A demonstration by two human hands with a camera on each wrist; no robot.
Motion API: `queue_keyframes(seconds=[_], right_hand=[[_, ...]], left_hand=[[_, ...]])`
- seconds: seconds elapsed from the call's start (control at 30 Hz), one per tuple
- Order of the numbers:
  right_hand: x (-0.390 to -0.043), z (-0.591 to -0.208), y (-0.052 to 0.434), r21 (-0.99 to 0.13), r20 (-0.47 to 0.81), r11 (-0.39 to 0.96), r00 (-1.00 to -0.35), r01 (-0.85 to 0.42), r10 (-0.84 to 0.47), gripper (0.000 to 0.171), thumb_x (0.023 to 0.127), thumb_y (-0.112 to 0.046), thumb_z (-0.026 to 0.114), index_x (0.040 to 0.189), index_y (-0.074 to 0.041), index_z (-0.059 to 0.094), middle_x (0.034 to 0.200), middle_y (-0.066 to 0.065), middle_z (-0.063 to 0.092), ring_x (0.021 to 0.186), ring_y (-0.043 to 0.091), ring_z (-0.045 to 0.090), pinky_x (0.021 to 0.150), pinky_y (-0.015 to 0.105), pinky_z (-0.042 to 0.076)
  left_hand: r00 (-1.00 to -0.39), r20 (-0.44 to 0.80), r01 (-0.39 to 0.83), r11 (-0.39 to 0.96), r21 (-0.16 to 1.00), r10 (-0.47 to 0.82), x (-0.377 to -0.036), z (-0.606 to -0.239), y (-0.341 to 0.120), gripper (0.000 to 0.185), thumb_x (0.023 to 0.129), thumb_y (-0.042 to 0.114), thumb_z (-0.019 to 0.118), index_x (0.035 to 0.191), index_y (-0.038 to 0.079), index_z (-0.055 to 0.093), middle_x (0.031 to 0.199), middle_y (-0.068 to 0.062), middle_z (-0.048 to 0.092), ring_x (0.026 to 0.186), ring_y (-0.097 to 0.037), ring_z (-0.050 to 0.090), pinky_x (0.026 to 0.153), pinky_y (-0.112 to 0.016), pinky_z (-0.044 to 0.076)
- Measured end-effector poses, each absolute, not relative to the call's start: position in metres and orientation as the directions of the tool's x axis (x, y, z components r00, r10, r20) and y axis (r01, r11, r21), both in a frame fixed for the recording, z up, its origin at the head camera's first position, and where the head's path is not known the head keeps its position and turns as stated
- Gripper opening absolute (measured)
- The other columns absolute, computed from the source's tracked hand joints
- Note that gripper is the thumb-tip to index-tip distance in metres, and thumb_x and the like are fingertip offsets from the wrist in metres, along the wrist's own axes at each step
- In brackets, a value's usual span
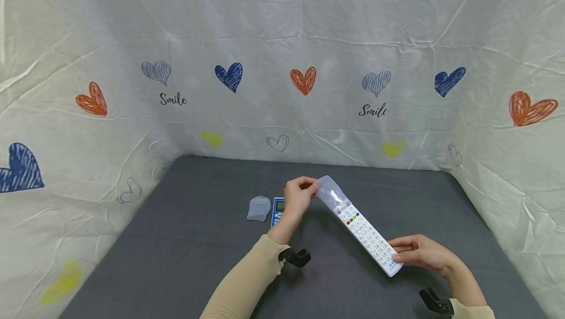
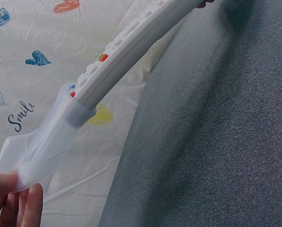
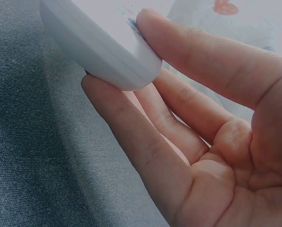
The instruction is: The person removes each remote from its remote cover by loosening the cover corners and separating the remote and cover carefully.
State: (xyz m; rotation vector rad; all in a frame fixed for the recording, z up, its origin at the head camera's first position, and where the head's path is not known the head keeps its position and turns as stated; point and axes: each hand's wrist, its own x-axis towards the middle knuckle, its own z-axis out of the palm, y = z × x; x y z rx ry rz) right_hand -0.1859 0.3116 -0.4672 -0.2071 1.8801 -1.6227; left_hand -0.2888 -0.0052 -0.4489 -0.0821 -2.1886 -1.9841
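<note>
A white remote control (image 1: 368, 235) slants across the head view, its button side up and its far end inside a translucent sleeve-like cover (image 1: 331, 192). My left hand (image 1: 300, 196) pinches the far tip of that cover between thumb and fingers. In the left wrist view the cover (image 2: 60, 127) reaches just past the remote's end, and its outer part is loose and folded. At the near end, my right hand (image 1: 425, 252) holds the remote, thumb on the top face and fingers beneath, as the right wrist view shows on the remote's rounded end (image 3: 107, 52).
Left of my left hand, a small translucent piece (image 1: 258, 208) lies on the dark grey table (image 1: 176, 260). Beside it is a blue device with a small screen (image 1: 278, 208), partly hidden by the left hand. A white cloth with hearts (image 1: 304, 103) surrounds the table's back and sides.
</note>
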Motion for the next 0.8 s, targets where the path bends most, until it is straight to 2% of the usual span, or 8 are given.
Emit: queue_keyframes(seconds=[0.6, 0.8], right_hand=[[-0.183, -0.47, 0.32, -0.928, -0.366, 0.263, -0.772, 0.263, -0.519, 0.053, 0.088, -0.013, 0.067, 0.129, 0.015, 0.048, 0.111, 0.005, 0.069, 0.096, 0.01, 0.064, 0.081, 0.027, 0.054], [-0.179, -0.47, 0.326, -0.921, -0.375, 0.284, -0.798, 0.266, -0.471, 0.055, 0.087, -0.013, 0.067, 0.129, 0.017, 0.046, 0.109, 0.005, 0.069, 0.094, 0.009, 0.065, 0.079, 0.026, 0.055]], left_hand=[[-0.972, 0.198, 0.186, 0.099, 0.978, -0.128, -0.293, -0.451, -0.009, 0.007, 0.085, 0.006, 0.07, 0.088, 0.001, 0.072, 0.084, -0.014, 0.067, 0.068, -0.015, 0.062, 0.063, -0.028, 0.057], [-0.969, 0.199, 0.183, 0.114, 0.976, -0.145, -0.294, -0.448, -0.017, 0.007, 0.085, 0.004, 0.069, 0.089, 0.0, 0.072, 0.085, -0.016, 0.068, 0.069, -0.015, 0.063, 0.063, -0.03, 0.057]])
